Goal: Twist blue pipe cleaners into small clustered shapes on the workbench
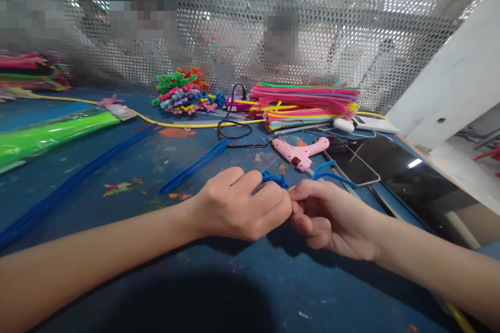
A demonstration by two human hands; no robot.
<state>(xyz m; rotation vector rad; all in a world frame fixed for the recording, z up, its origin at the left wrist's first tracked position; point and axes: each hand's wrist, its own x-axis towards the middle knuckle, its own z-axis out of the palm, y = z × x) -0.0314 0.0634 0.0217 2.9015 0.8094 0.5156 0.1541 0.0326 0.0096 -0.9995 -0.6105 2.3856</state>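
Note:
My left hand [246,205] is closed in a fist, knuckles up, over the blue table. Fingertips of my right hand [332,216] are pinched together and meet the left fingers. A blue pipe cleaner [275,179], bent and crumpled, pokes out behind the fingers; the part inside my grip is hidden. Another blue strand [332,173] curves out beyond my right hand. Short blue pipe cleaners [195,165] lie in a bundle beyond my left wrist. Just past my hands rests a pink glue gun [300,152].
Coloured pipe cleaners [304,101] are stacked at the back, beside a curled bunch [182,91]. At left lie a bright green packet [58,132] and long blue pipe cleaners [78,182]. A phone [355,161] and a dark glossy panel [422,182] lie right. A yellow cable [195,125] crosses behind.

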